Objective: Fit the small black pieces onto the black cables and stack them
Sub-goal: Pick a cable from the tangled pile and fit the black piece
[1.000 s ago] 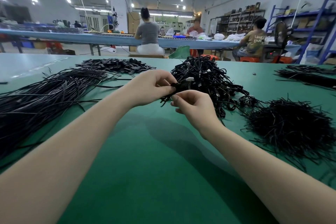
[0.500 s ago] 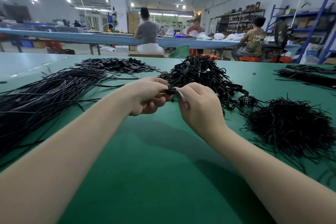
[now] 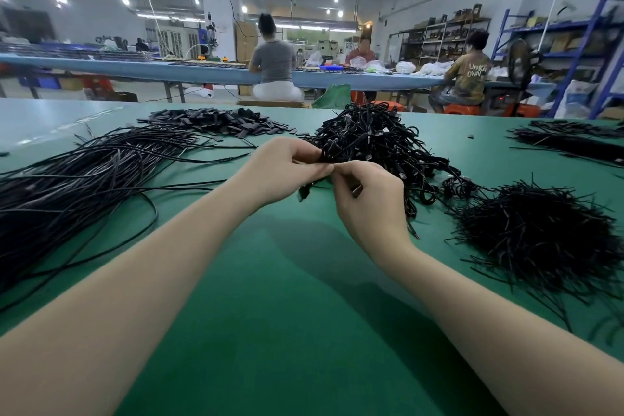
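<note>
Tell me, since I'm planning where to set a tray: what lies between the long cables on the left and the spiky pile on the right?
Head view: bare green mat, crossed by both forearms.

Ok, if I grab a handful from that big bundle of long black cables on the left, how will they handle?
Probably floppy: the long black cables sag in loose curves across the green table. Likely to snag, since the strands cross and loop over one another. A single cable looks thin, so probably light; the whole bundle less so.
</note>
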Tool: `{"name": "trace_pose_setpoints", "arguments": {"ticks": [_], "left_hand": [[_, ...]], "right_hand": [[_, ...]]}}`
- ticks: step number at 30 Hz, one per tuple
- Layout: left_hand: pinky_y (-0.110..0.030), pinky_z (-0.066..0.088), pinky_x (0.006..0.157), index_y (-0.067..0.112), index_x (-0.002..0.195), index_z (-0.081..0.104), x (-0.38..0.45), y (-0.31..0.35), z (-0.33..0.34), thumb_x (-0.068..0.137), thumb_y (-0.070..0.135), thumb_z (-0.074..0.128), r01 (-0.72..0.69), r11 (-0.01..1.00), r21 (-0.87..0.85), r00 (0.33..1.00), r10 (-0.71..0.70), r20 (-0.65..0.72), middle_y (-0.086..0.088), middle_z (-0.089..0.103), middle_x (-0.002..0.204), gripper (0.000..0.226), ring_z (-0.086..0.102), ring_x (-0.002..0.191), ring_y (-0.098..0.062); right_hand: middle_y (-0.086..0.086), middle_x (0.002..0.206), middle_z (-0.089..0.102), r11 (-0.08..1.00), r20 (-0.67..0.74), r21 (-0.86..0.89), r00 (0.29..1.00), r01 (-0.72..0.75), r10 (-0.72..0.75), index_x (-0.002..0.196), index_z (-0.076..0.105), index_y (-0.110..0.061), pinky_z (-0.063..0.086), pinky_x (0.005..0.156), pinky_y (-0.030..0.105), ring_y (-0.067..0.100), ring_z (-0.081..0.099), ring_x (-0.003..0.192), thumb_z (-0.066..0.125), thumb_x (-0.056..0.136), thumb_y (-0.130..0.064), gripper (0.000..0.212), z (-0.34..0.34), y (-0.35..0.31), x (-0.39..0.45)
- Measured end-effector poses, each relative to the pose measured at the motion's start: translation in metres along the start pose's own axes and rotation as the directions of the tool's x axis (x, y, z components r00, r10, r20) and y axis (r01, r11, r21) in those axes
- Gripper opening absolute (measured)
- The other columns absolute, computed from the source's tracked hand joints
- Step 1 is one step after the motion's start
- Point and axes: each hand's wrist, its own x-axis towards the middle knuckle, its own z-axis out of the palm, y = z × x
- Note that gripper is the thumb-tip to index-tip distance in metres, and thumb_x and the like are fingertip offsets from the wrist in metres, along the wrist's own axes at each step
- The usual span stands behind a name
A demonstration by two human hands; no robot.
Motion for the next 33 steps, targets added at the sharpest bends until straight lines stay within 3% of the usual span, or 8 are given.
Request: {"name": "trace_pose_setpoints", "arguments": {"ticks": [5,10,14,18,22,24,27,33], "left_hand": [[-0.018,0.037,0.044,0.031,0.118,0.042,0.0,0.004,0.01,0.087,0.028,0.067,0.239,0.949,-0.207,0.966,-0.253,-0.045,0.004,0.065,0.066,0.041,0.056,0.047,-0.003],[-0.01,0.03,0.034,0.022,0.093,0.057,-0.001,0.017,-0.002,0.089,0.014,0.057,0.566,0.537,-0.626,0.819,-0.458,0.347,0.001,0.061,0.057,0.009,0.048,0.039,-0.003],[-0.014,0.04,0.044,0.022,0.102,0.068,-0.001,0.013,-0.001,0.096,0.013,0.052,0.458,0.69,-0.56,0.889,-0.352,0.294,0.001,0.073,0.078,0.019,0.062,0.055,-0.007],[-0.017,0.05,0.064,0.029,0.112,0.068,-0.003,0.003,0.004,0.086,-0.001,0.061,0.064,0.99,-0.125,0.99,-0.048,0.13,0.007,0.072,0.084,0.041,0.063,0.072,-0.007],[-0.004,0.039,0.066,0.034,0.103,0.072,0.001,0.0,0.009,0.081,0.02,0.075,-0.223,0.947,0.23,0.964,0.25,-0.096,0.021,0.06,0.074,0.026,0.053,0.072,0.0],[-0.004,0.035,0.066,0.03,0.09,0.074,0.003,-0.002,0.009,0.084,0.028,0.072,-0.218,0.943,0.253,0.954,0.26,-0.147,0.018,0.059,0.075,0.007,0.048,0.076,0.002],[-0.024,0.035,0.058,0.013,0.078,0.069,0.005,-0.006,0.012,0.091,0.031,0.063,-0.182,0.948,0.261,0.964,0.225,-0.144,0.002,0.056,0.062,0.022,0.043,0.06,-0.007],[-0.039,0.049,0.076,0.006,0.097,0.061,0.0,0.001,0.018,0.097,0.032,0.051,-0.096,0.978,0.187,0.983,0.122,-0.134,-0.011,0.064,0.08,0.028,0.058,0.076,-0.026]], "right_hand": [[0.002,0.084,0.069,0.998,0.015,-0.039,0.998,0.058,-0.057,0.09,0.073,-0.008,0.049,0.069,0.036,0.018,0.061,0.079,0.061,0.09,-0.009,0.012,-0.003,0.002,-0.003],[0.004,0.077,0.068,0.888,-0.094,-0.305,0.917,0.344,-0.388,0.086,0.074,-0.009,0.046,0.059,0.035,0.028,0.062,0.064,0.065,0.086,-0.007,0.009,-0.006,0.001,0.001],[-0.002,0.083,0.071,0.934,-0.142,-0.271,0.951,0.231,-0.276,0.091,0.075,-0.014,0.042,0.067,0.036,0.022,0.065,0.07,0.064,0.087,-0.013,0.012,-0.006,0.006,0.0],[-0.003,0.09,0.072,0.967,-0.09,-0.22,0.985,0.126,-0.149,0.096,0.074,-0.013,0.033,0.071,0.03,0.019,0.065,0.08,0.062,0.091,-0.013,0.013,-0.004,0.01,-0.003],[0.001,0.095,0.072,0.981,-0.065,-0.184,0.995,0.067,-0.08,0.102,0.073,-0.012,0.04,0.077,0.032,0.022,0.065,0.085,0.06,0.091,-0.008,0.017,-0.003,0.01,-0.001],[0.002,0.097,0.072,0.992,-0.062,-0.127,0.998,0.025,-0.033,0.104,0.072,-0.01,0.048,0.08,0.042,0.021,0.065,0.087,0.06,0.092,-0.009,0.018,-0.003,0.008,0.0],[-0.004,0.093,0.072,0.995,-0.058,-0.044,0.995,-0.087,0.085,0.102,0.073,-0.016,0.05,0.079,0.035,0.012,0.064,0.082,0.062,0.092,-0.017,0.015,-0.002,0.006,0.001],[-0.011,0.081,0.065,0.997,-0.044,-0.017,0.996,-0.073,0.072,0.086,0.068,-0.019,0.047,0.071,0.034,0.009,0.059,0.07,0.063,0.091,-0.02,0.007,-0.002,0.007,0.001]]}}
